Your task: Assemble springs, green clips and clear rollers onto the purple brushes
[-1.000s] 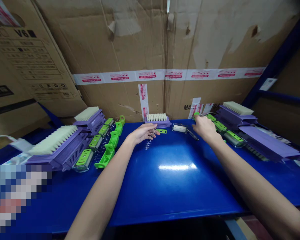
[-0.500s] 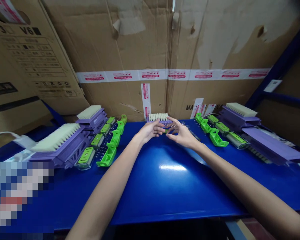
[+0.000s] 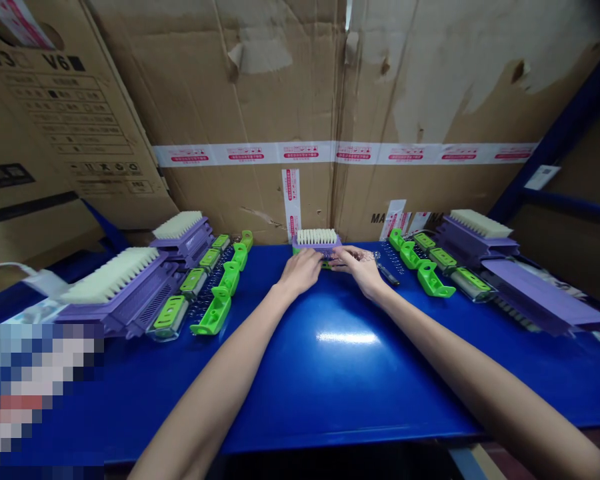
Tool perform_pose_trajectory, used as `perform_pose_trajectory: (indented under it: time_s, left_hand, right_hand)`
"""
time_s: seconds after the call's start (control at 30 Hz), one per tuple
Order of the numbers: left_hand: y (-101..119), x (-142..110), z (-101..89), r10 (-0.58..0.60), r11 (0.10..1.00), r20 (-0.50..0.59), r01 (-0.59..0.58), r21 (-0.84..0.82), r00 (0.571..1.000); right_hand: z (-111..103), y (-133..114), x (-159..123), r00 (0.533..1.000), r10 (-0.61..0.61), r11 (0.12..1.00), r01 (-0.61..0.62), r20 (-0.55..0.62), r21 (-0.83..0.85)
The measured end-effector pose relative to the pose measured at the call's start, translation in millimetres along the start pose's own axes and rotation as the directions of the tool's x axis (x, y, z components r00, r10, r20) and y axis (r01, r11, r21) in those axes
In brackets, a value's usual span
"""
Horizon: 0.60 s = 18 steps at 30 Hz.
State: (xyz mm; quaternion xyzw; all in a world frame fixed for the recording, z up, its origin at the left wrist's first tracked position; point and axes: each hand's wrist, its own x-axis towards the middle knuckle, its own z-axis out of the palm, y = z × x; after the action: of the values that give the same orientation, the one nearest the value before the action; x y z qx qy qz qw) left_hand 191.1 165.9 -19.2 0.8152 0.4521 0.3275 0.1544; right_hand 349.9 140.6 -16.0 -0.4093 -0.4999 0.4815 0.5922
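A purple brush housing (image 3: 316, 245) with cream bristles on top stands at the back middle of the blue table. My left hand (image 3: 301, 272) is at its front left, knuckles up and fingers bent against the housing. From the front right, my right hand (image 3: 360, 270) reaches in with its fingers curled and their tips at the housing. A thin wire coil spring (image 3: 373, 255) shows by the right hand's knuckles; I cannot tell whether it is held. A little green part (image 3: 325, 265) shows between the hands. My fingers hide the lower front of the housing.
Purple brush housings (image 3: 125, 287) line the left, beside green-topped blocks (image 3: 171, 313), springs and bright green brackets (image 3: 215, 312). Similar housings (image 3: 545, 287), blocks and brackets (image 3: 434, 280) lie right. A small dark tool (image 3: 388, 274) lies right of my hand. Cardboard (image 3: 250, 100) rises behind.
My left hand has turned from palm inward to knuckles up, fingers bending onto the purple housing. My right hand's fingers have closed in towards it. More of the housing's front now shows.
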Motion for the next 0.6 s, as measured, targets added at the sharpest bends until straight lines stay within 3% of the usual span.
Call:
perform_pose_trajectory:
  time_s: [0.1,0.27,0.6]
  left_hand:
    - [-4,-3,4.9,0.083,0.993,0.111,-0.092,0.078,0.99]
    - [-8,0,6.0,0.08,0.992,0.064,-0.086,0.095,0.995]
    - [-15,4,8.5,-0.094,0.973,-0.043,0.083,-0.214,0.995]
  right_hand:
    - [-5,4,-5,0.999,0.034,0.999,-0.035,0.021,0.041]
    - [-10,6,-8,0.996,0.093,0.987,-0.092,0.004,0.128]
    - [-9,4,-6,0.989,0.143,0.983,-0.137,-0.04,0.119]
